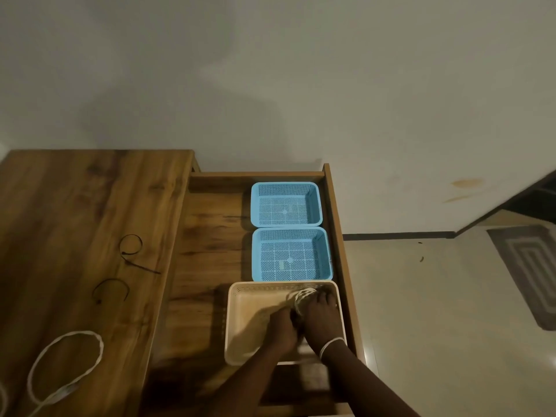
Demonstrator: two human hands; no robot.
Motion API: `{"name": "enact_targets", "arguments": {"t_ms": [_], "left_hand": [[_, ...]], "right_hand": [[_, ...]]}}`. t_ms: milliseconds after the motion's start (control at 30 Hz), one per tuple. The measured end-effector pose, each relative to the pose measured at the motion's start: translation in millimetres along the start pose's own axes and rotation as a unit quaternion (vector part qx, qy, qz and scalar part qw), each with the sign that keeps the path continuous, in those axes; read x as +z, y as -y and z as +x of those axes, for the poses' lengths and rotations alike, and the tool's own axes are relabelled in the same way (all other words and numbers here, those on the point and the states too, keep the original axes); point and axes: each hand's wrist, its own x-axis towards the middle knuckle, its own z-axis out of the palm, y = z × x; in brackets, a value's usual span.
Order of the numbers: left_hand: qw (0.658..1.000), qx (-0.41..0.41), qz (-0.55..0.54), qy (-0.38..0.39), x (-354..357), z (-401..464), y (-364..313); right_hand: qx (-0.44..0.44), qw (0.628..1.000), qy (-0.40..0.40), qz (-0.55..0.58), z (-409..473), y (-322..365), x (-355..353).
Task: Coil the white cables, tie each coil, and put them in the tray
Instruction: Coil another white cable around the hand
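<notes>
Forearms enter from bottom centre-right of the frame, both reaching into the beige tray (pixel 240 326) at lower centre. Left hand (pixel 281 328) fingers curled, pressed against the right hand; looks closed on the lower end of the coiled white cable (pixel 302 297), contact partly hidden. Right hand (pixel 320 316) lies over the coil, fingers bent down around it, white band (pixel 331 346) on the wrist. Coil sits inside the tray, toward its far right corner, motion-blurred. Tray rests in an open wooden drawer (pixel 204 266), near end.

Lower left of frame: loose white cable (pixel 64 361) looped on the wooden tabletop (pixel 75 206), uncoiled, running off the bottom left edge. Above it, mid left, two thin black ties (pixel 111 288) (pixel 132 251) lying curled on the tabletop, apart from each other and well apart from the tray.

Further back in the drawer, centre of frame: near blue basket (pixel 291 233) just beyond the beige tray, then far blue basket (pixel 285 186) touching or just beside it, both against the drawer's right wall.

Right of frame: pale floor (pixel 421 296), grey patterned mat (pixel 529 272) at the right edge. Upper frame: plain wall (pixel 270 85).
</notes>
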Motion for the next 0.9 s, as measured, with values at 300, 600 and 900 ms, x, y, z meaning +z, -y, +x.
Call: {"name": "enact_targets", "arguments": {"t_ms": [300,600,900], "left_hand": [[0.996,0.036,0.083,-0.008,-25,-14,5],[0.973,0.088,-0.127,-0.17,-185,-91,24],[0.819,0.032,-0.133,-0.558,-332,-229,161]], "right_hand": [[-0.052,0.998,-0.009,-0.026,-7,0,-11],[-0.274,0.931,-0.109,0.214,-25,161,-86],[-0.522,0.837,0.048,0.157,-81,363,-60]]}}
